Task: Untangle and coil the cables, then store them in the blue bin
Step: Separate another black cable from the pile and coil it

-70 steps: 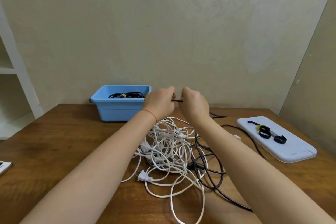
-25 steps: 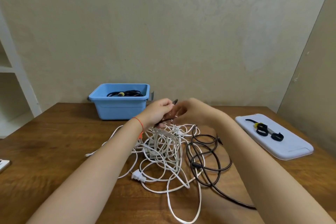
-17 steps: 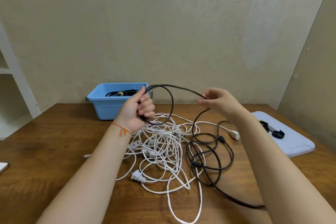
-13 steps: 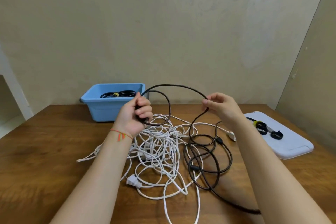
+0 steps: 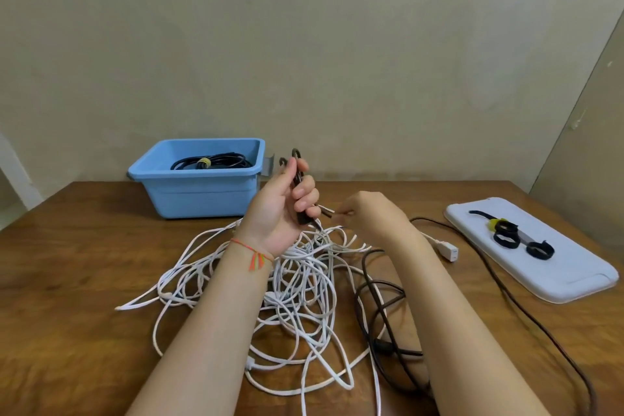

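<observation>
A tangle of white cables (image 5: 297, 284) lies in the middle of the wooden table (image 5: 74, 260). A dark brown cable (image 5: 381, 311) runs from the pile off toward the lower right. My left hand (image 5: 287, 203) is raised above the pile, palm toward me, and grips folded loops of the dark cable. My right hand (image 5: 368, 218) is just to its right, fingers curled, pinching the same cable near the left hand. The blue bin (image 5: 202, 186) stands at the back left with a coiled black cable (image 5: 212, 162) inside.
A white tray (image 5: 567, 267) at the right holds black and yellow cable ties (image 5: 510, 235). A white plug end (image 5: 447, 250) lies between the tray and my right forearm. The wall runs close behind the table. A white shelf edge shows at far left.
The wide loop of dark cable held between my spread hands has been folded into my left hand. My right hand has moved left and down to meet it.
</observation>
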Demonstrator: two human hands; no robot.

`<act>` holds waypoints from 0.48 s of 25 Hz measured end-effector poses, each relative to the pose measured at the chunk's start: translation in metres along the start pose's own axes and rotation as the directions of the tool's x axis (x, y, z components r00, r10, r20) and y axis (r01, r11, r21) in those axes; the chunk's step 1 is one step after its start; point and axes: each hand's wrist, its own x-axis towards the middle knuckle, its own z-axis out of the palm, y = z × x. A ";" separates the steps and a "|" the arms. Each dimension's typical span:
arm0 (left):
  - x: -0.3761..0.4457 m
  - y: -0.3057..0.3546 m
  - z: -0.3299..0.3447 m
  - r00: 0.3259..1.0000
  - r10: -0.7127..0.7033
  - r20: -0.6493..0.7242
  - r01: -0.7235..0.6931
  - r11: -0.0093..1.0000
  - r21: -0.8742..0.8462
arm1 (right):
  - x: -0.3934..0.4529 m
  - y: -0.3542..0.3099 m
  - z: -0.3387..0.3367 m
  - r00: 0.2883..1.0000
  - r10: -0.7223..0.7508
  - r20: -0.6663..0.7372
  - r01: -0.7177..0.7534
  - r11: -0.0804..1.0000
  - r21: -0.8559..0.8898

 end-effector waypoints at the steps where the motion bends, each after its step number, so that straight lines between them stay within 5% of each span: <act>1: 0.000 0.003 0.000 1.000 0.009 -0.022 -0.007 0.998 0.061 | 0.002 -0.003 0.002 0.998 -0.023 0.062 0.022 1.000 0.017; 3: 0.000 0.011 -0.003 0.997 0.031 -0.076 -0.015 0.980 0.200 | 0.005 -0.002 0.008 0.996 -0.031 0.081 0.028 0.999 0.040; 8: -0.007 0.023 -0.007 0.990 -0.020 -0.137 0.103 0.767 0.633 | 0.008 0.021 0.003 0.901 0.303 -0.309 -0.282 0.953 0.112; 10: -0.009 0.022 -0.001 0.990 -0.033 -0.141 0.126 0.675 0.727 | 0.006 0.027 0.002 0.891 0.364 -0.271 -0.361 0.930 0.063; 12: -0.008 0.019 0.005 0.991 0.009 -0.133 0.090 0.688 0.720 | 0.003 0.025 0.005 0.913 0.347 -0.212 -0.361 0.932 -0.029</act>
